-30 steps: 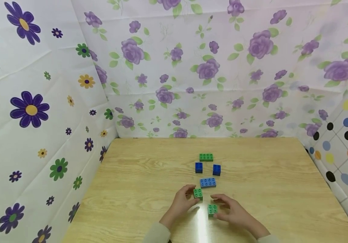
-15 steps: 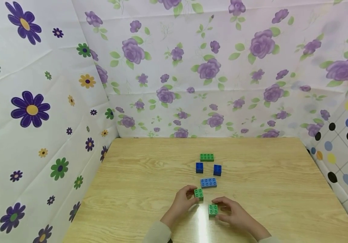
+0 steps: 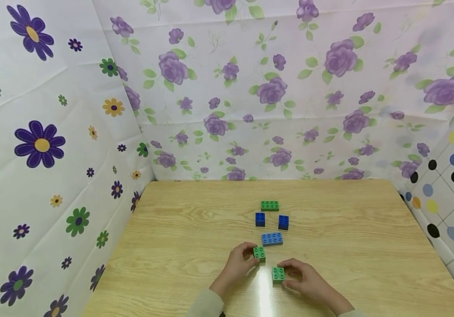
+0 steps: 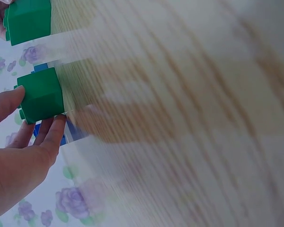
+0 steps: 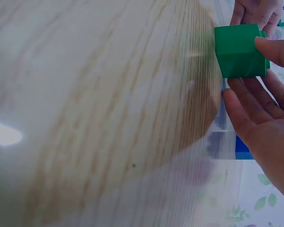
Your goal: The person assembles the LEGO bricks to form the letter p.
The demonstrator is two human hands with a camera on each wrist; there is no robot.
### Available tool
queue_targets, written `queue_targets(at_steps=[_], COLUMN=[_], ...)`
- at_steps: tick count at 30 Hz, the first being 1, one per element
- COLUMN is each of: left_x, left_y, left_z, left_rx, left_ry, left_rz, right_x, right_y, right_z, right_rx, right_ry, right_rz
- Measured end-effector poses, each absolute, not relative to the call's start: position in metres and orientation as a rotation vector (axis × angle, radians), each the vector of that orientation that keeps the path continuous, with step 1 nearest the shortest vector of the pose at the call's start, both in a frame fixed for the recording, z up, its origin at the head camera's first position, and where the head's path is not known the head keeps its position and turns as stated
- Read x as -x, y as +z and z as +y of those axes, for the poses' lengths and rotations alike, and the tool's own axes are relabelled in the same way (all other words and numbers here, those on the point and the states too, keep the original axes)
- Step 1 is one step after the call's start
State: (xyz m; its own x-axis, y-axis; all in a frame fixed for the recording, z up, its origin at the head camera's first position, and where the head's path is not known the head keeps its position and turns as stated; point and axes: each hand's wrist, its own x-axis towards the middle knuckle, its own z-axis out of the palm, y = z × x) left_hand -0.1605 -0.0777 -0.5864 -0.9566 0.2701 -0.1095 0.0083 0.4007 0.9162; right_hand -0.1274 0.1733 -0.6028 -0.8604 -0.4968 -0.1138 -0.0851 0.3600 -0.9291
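My left hand pinches a small green building brick from its left side, thumb at the near edge and fingertips at the far one. Closer to me and to the right, a second green building brick is pinched by my right hand. Both bricks have their studs upward on the wooden table, with a narrow gap between them. In the left wrist view the thumb and fingers lie on opposite sides of the left brick. The right wrist view shows the same hold on the right brick.
A long light blue brick lies just beyond the left green brick. Farther back are two dark blue bricks, the left one and the right one. A long green brick lies behind them. Flowered cloth hangs around the table.
My right hand's index finger has come in to the far edge of the right green brick, which it stood apart from at first. My left hand and the other bricks stay put.
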Motion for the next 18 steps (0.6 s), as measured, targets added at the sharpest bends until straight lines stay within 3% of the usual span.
queue_targets(at_steps=[18], left_x=[0.1617], left_y=[-0.5876], left_z=[-0.0785], left_rx=[-0.267], left_ry=[1.565], left_rz=[2.429], right_x=[0.1268], right_y=[-0.5985], right_z=[0.174], right_rx=[0.516], right_ry=[-1.531], right_rz=[2.273])
